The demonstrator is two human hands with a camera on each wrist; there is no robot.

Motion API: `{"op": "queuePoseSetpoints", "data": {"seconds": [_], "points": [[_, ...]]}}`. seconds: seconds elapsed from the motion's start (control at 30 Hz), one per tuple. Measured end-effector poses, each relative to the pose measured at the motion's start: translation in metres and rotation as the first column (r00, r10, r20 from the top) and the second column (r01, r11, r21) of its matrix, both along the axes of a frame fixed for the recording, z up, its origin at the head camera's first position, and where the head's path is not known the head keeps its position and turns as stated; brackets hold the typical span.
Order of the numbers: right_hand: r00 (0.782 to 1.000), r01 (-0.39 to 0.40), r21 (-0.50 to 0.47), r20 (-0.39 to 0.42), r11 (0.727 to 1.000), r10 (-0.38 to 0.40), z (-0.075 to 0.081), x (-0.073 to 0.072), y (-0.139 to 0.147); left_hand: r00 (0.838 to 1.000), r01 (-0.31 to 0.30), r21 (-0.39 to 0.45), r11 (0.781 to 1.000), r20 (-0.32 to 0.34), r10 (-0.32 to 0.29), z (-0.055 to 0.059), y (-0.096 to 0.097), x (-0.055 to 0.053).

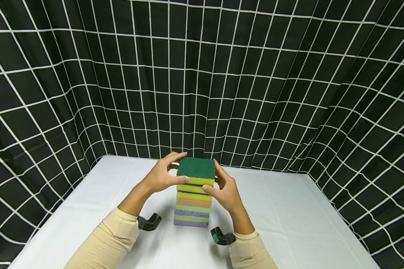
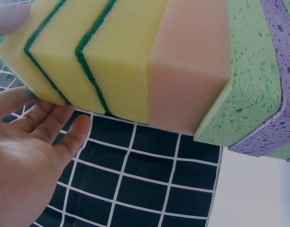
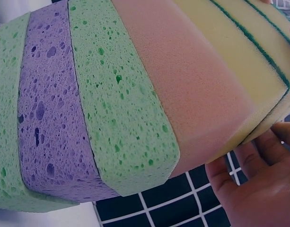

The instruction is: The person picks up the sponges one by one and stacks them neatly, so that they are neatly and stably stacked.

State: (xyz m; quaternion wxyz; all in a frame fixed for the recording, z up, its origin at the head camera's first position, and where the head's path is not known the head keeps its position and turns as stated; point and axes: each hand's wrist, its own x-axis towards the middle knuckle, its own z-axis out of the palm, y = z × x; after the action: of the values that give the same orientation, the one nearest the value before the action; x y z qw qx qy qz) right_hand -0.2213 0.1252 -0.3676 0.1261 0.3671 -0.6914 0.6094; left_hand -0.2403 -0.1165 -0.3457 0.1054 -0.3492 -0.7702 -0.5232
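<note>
A tall stack of sponges rises from the table. On top lies a yellow sponge with a dark green scouring pad [image 1: 196, 167]. Two more yellow scouring sponges [image 2: 121, 56] come below it, then a peach sponge [image 3: 182, 80]. Green sponges [image 3: 118, 104] alternate with purple sponges [image 1: 190, 223] at the base. My left hand [image 1: 163, 174] holds the top sponge at its left, thumb on the front face and fingers toward the back. From the right, my right hand [image 1: 226, 188] grips the upper yellow sponges, its thumb at the front near the second one.
White cloth covers the table [image 1: 289, 216]. Black curtains with a white grid [image 1: 195, 93] hang behind and along both sides. A black wrist device [image 1: 149, 222] sits by the left sleeve, and another black device [image 1: 223, 237] by the right sleeve.
</note>
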Motion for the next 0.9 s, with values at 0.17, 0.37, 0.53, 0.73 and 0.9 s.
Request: {"op": "queuePoseSetpoints", "data": {"seconds": [0.17,0.37,0.53,0.73,0.9], "points": [[1.0,-0.004,-0.001,0.005,1.0,0.004,0.0,0.0,0.0,1.0,-0.012,-0.002,1.0,0.011,0.012,0.0,0.001,0.0],[1.0,-0.01,-0.003,0.003,1.0,0.01,0.0,-0.002,-0.001,1.0,-0.023,-0.001,1.0,0.015,0.023,0.0,0.0,0.0],[1.0,-0.014,-0.004,0.008,1.0,0.015,-0.001,-0.003,-0.002,1.0,-0.027,-0.01,1.0,0.016,0.027,0.0,-0.001,0.002],[1.0,-0.012,0.003,0.011,1.0,0.012,-0.009,-0.012,0.003,0.999,-0.045,-0.021,0.999,0.02,0.045,0.001,0.0,0.001],[1.0,0.003,-0.014,0.011,1.0,-0.002,-0.025,-0.025,0.015,1.0,-0.021,0.009,1.0,-0.003,0.021,0.007,-0.001,-0.001]]}}
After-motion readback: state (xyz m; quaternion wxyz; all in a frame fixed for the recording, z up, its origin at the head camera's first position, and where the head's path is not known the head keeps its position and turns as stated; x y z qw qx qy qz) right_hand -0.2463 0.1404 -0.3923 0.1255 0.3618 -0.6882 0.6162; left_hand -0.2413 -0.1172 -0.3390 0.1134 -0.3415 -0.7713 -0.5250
